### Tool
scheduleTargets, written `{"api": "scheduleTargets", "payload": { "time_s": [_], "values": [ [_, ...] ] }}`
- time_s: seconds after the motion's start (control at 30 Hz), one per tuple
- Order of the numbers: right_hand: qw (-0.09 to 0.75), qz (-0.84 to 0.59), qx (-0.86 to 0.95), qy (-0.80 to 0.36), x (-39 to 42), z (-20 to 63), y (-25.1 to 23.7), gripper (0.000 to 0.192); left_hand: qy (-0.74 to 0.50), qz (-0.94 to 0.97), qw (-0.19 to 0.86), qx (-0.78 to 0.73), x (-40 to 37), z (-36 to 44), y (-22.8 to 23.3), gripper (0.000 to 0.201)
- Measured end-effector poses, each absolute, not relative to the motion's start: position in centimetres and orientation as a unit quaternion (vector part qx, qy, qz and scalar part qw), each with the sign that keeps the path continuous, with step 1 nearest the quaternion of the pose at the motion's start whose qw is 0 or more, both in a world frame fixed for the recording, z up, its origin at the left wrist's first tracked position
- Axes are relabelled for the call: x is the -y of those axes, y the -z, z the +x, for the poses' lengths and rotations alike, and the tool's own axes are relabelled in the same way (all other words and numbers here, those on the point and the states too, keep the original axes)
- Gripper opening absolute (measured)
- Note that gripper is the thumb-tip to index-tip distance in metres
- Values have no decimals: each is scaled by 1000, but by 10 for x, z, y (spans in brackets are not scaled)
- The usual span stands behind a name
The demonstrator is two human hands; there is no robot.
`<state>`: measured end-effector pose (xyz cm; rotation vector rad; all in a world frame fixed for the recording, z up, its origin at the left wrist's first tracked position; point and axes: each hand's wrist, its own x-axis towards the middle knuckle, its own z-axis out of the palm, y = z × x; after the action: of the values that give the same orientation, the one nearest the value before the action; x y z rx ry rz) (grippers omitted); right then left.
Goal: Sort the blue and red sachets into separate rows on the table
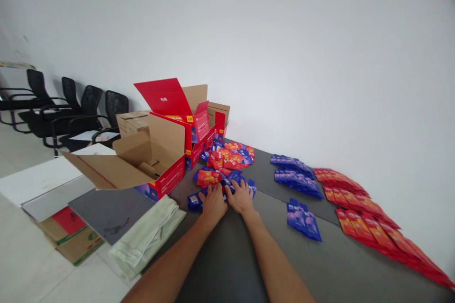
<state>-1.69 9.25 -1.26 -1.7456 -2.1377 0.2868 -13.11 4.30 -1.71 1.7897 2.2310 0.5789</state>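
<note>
At the near side of a loose heap of pouches, my left hand [214, 202] and my right hand [241, 197] work close together. Blue pouches [195, 202] lie under and beside the left hand, whose fingers are curled onto one. My right hand's fingers are bent over another blue pouch [226, 182]; its lower part is hidden by the hands. Just beyond them lies an orange-red pouch [209, 178]. Farther back is a mixed pile of red and blue pouches [231, 156].
Blue pouches stand in overlapping rows [297, 182], with a smaller blue group [303, 220] nearer. Rows of red pouches [366, 201] run along the right. Open red cartons [170, 177] stand at left, beside a folded pale cloth [147, 236]. Black chairs [90, 102] line the wall.
</note>
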Motion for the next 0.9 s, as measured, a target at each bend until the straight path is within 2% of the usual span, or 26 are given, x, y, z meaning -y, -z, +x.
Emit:
{"api": "scheduleTargets", "payload": {
  "time_s": [0.23,0.43,0.63,0.73,0.8,0.9],
  "values": [
    [213,-593,768,-117,-44,0,10,54,-240,615,104,-743,-13,-124,16,67],
    [256,-549,783,-144,-10,18,12,51,-189,678,133,-697,5,-124,5,68],
    [284,-485,795,-228,8,42,4,56,-106,705,170,-680,18,-109,-11,91],
    [327,-462,786,-247,10,59,-2,57,-92,715,158,-675,21,-100,-20,99],
    [357,-464,776,-233,9,73,-4,51,-96,723,144,-669,22,-92,-26,98],
    [359,-467,779,-216,9,93,-4,41,-115,740,124,-651,20,-78,-33,86]
  ]
}}
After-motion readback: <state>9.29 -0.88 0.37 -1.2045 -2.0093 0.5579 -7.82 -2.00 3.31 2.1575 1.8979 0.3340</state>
